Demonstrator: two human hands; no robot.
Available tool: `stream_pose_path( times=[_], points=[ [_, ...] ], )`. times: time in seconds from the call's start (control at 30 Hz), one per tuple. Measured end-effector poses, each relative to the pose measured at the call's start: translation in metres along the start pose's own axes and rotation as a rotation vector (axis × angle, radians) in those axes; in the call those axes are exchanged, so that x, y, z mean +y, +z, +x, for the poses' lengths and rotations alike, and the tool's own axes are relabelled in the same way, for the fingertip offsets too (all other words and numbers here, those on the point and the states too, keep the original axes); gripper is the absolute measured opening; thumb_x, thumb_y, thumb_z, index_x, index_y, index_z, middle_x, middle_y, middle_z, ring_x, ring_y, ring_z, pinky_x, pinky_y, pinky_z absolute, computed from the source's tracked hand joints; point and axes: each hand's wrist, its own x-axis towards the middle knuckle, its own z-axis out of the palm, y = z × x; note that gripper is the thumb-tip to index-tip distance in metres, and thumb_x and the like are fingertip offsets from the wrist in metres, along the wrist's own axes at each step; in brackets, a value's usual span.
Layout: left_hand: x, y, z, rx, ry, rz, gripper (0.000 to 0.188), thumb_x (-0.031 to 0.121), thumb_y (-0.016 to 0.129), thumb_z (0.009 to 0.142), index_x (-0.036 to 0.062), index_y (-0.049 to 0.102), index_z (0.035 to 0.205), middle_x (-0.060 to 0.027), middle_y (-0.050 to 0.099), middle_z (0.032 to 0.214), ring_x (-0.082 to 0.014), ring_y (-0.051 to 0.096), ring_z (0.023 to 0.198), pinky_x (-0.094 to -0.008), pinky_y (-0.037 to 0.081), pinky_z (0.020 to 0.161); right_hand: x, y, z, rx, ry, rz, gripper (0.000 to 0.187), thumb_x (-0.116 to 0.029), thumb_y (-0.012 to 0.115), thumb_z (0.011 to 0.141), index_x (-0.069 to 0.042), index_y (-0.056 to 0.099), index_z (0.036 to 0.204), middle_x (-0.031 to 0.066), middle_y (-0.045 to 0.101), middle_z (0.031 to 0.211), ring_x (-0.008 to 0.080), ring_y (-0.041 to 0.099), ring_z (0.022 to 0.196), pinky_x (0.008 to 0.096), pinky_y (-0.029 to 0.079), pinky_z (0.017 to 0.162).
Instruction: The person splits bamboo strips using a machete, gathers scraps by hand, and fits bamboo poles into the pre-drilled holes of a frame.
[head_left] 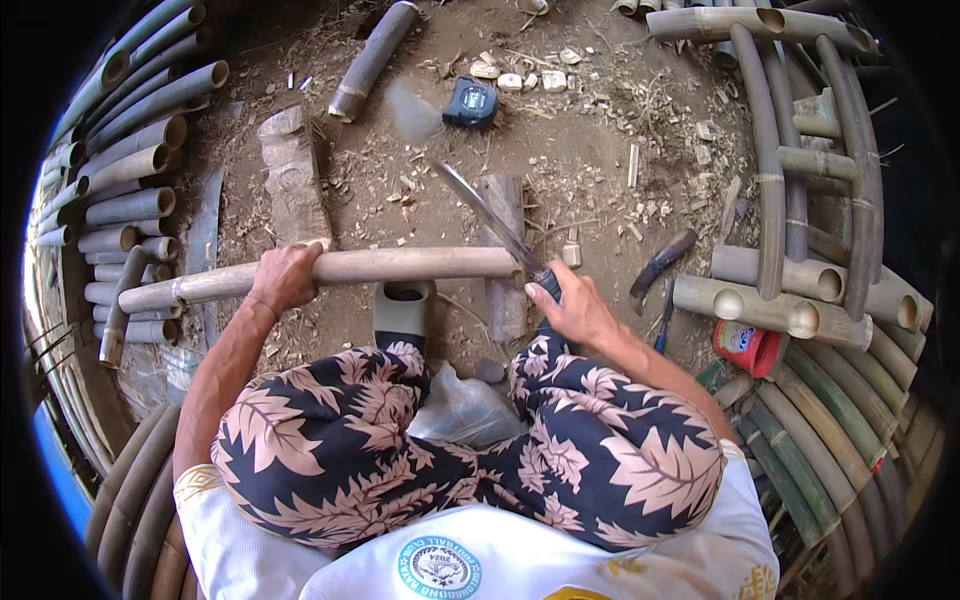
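Note:
My left hand [286, 277] is wrapped round a long bamboo pole [420, 264] that lies crosswise in front of my knees. The pole's right end rests over a short wooden block [504, 205] on the ground. In my right hand [572, 306] is the dark handle of a machete [486, 213]. Its long blade slants up and to the left, crossing just above the pole's right end. Whether the blade touches the pole I cannot tell.
Bamboo poles [150, 205] are stacked at left. A bamboo frame [790, 170] with drilled holes and a red tin [747, 345] stand at right. A dark-handled knife [662, 266] lies beside my right hand. Beyond are a tape measure [470, 103] and wood chips [553, 81].

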Motion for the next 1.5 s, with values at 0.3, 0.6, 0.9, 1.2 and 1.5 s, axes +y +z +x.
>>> stream_pose_path(
  times=[0.3, 0.6, 0.9, 1.2, 1.5],
  points=[
    [-0.001, 0.002, 0.005, 0.08, 0.023, -0.009, 0.032, 0.012, 0.069, 0.071, 0.0084, 0.058, 0.101, -0.0161, 0.069, 0.089, -0.0363, 0.068, 0.084, -0.048, 0.053, 0.071, 0.036, 0.015, 0.011, -0.034, 0.126, -0.244, 0.038, -0.034, 0.061, 0.093, 0.0, 0.049, 0.104, 0.0275, 0.065, 0.078, 0.047, 0.066, 0.073, 0.0513, 0.054, 0.063],
    [0.011, -0.021, 0.033, -0.344, 0.076, -0.165, 0.06, 0.032, 0.077, 0.061, 0.0082, 0.064, 0.114, -0.0181, 0.071, 0.086, -0.0347, 0.069, 0.082, -0.0435, 0.055, 0.077, 0.039, 0.016, 0.003, -0.04, 0.172, -0.009, 0.039, -0.036, 0.06, 0.094, 0.0, 0.049, 0.103, 0.0283, 0.064, 0.078, 0.0489, 0.065, 0.079, 0.0517, 0.049, 0.067],
    [0.026, 0.0, 0.012, 0.052, -0.009, -0.041, 0.034, 0.021, 0.073, 0.064, 0.0087, 0.061, 0.093, -0.0173, 0.069, 0.086, -0.0376, 0.067, 0.082, -0.0471, 0.053, 0.071, -0.032, -0.006, -0.014, 0.175, -0.18, 0.018, 0.041, -0.031, 0.061, 0.094, 0.002, 0.05, 0.115, 0.0261, 0.065, 0.088, 0.0437, 0.067, 0.077, 0.0473, 0.052, 0.064],
    [0.026, 0.004, 0.013, 0.111, 0.029, -0.044, 0.032, 0.02, 0.071, 0.065, 0.0092, 0.062, 0.094, -0.016, 0.069, 0.086, -0.0355, 0.068, 0.084, -0.0456, 0.054, 0.072, 0.007, 0.002, -0.003, 0.036, 0.016, -0.156, 0.039, -0.032, 0.061, 0.095, 0.002, 0.049, 0.11, 0.0256, 0.064, 0.071, 0.0439, 0.066, 0.065, 0.0478, 0.051, 0.057],
    [0.031, -0.008, 0.019, -0.004, -0.013, -0.029, 0.032, 0.02, 0.071, 0.066, 0.0099, 0.063, 0.096, -0.0153, 0.07, 0.091, -0.0352, 0.068, 0.084, -0.0447, 0.054, 0.074, 0.015, 0.01, 0.004, 0.07, -0.013, -0.378, 0.037, -0.032, 0.061, 0.094, 0.001, 0.048, 0.105, 0.0282, 0.065, 0.076, 0.0459, 0.067, 0.071, 0.0495, 0.052, 0.06]
  ],
)
